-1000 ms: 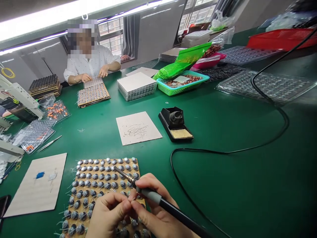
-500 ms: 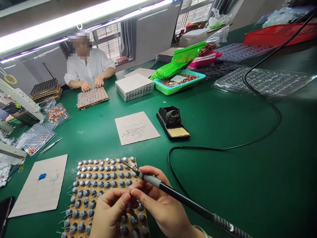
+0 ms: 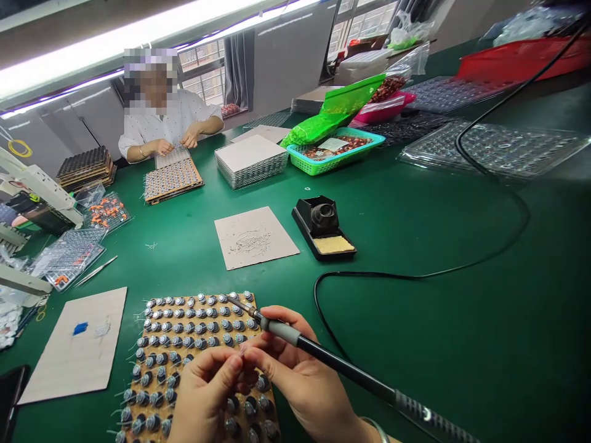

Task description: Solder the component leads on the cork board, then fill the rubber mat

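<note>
My left hand (image 3: 207,384) and my right hand (image 3: 307,384) meet at the fingertips, thumbs and forefingers pinched together. Whatever tiny thing sits between them is too small to make out. A soldering iron (image 3: 332,362) with a black handle and grey collar rests in my right hand, tip pointing up and left. Beneath both hands lies a brown board (image 3: 154,368) carrying rows of small round grey-and-black parts with thin wires at the left edge. My hands and the iron cover some of its right side.
A soldering iron stand (image 3: 323,224) with a yellow sponge sits ahead, beside a card (image 3: 286,246) with wire scraps. Another card (image 3: 60,363) lies left, near tweezers (image 3: 96,271). The iron's black cord (image 3: 415,277) crosses the right side. Across the table, a co-worker (image 3: 168,132) handles a clear tray.
My hands stay nearly in place, fingertips still together, with the iron held the same way. Across the table, the co-worker's hands have moved up and back with the clear tray.
</note>
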`<action>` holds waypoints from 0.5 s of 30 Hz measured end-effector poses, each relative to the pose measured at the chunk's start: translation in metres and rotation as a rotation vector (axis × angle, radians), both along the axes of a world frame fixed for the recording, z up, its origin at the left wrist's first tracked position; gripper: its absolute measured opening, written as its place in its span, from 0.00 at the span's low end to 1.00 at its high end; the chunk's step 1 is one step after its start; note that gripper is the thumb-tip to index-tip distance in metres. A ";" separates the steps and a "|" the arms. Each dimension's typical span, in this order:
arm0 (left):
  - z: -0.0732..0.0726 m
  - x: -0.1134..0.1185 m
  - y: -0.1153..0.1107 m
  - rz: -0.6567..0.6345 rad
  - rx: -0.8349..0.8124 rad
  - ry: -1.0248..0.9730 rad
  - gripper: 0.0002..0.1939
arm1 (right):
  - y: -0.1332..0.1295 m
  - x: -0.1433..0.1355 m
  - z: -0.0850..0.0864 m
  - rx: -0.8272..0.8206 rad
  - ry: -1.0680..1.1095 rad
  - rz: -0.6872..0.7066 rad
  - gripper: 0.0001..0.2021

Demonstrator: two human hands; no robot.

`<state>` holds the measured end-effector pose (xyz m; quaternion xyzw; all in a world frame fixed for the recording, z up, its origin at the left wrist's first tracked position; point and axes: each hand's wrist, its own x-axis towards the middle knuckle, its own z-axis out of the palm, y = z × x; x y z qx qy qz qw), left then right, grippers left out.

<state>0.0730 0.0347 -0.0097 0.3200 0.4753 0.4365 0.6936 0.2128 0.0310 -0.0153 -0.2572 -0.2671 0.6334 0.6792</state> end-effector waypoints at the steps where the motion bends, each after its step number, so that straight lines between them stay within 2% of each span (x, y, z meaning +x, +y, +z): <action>1: 0.000 0.000 0.000 -0.007 0.001 0.000 0.14 | 0.000 0.000 0.000 -0.007 -0.006 0.002 0.19; 6: 0.004 0.001 0.000 -0.017 0.009 0.036 0.15 | -0.001 -0.001 -0.001 -0.005 -0.035 0.016 0.19; 9: 0.008 -0.006 0.003 -0.054 0.036 0.148 0.18 | -0.001 0.000 -0.003 0.002 -0.102 0.028 0.18; 12: 0.013 -0.023 0.011 -0.120 0.158 0.416 0.17 | 0.001 0.009 -0.005 0.057 -0.350 -0.088 0.13; 15: 0.014 -0.043 0.019 -0.211 0.409 0.802 0.13 | 0.007 0.025 -0.003 0.154 -0.622 -0.293 0.08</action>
